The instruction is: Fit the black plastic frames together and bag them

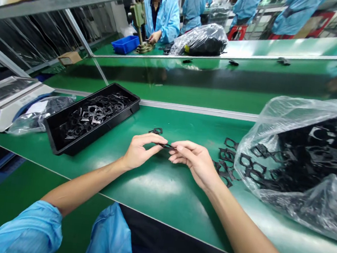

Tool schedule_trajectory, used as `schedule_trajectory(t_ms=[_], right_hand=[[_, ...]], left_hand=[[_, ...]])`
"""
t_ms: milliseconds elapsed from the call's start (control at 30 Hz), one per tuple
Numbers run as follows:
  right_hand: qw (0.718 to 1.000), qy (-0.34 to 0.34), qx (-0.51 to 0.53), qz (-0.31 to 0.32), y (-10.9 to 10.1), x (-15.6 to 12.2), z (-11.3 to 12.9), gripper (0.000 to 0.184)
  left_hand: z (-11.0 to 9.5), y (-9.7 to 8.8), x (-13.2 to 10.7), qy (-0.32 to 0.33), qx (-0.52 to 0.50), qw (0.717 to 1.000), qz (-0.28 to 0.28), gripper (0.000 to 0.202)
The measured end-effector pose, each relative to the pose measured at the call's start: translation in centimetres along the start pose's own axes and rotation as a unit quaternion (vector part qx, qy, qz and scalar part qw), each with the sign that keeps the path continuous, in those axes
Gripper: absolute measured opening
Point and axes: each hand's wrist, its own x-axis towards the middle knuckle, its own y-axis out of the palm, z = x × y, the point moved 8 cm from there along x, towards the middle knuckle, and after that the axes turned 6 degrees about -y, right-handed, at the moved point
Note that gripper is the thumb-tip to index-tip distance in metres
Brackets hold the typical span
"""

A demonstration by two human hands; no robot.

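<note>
Between my two hands, a small flat black plastic part (pixel 168 146) is held nearly edge-on above the green table. My left hand (pixel 141 150) pinches its left end between thumb and fingers. At its right end, my right hand (pixel 196 160) grips it the same way. Just beyond my left hand lies a black frame piece (pixel 156 131) on the table. Right of my right hand, several loose black ring-shaped frames (pixel 226 155) lie in a small heap. They spread toward a clear plastic bag (pixel 275 114) full of similar black frames.
A black tray (pixel 94 140) of black parts stands at left, with a digital scale (pixel 3 101) and a plastic bag (pixel 44 110) beside it. Beyond a metal rail (pixel 194 110) runs a green belt carrying spaced black parts. Across it, a person in blue sits by a hand press (pixel 139 21).
</note>
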Motion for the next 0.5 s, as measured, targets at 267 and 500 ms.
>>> schedule_trajectory(t_ms=[267,500], right_hand=[[0.989,-0.082,-0.125,0.018,0.1,-0.1,1.0,0.028],[0.846,-0.365,-0.388,0.034,2.5,-2.6,4.3,0.017]], left_hand=[[-0.1,0.0,-0.1,0.004,0.000,1.000,0.000,0.010],[-0.8,0.2,-0.5,0.031,0.009,0.999,0.019,0.010]])
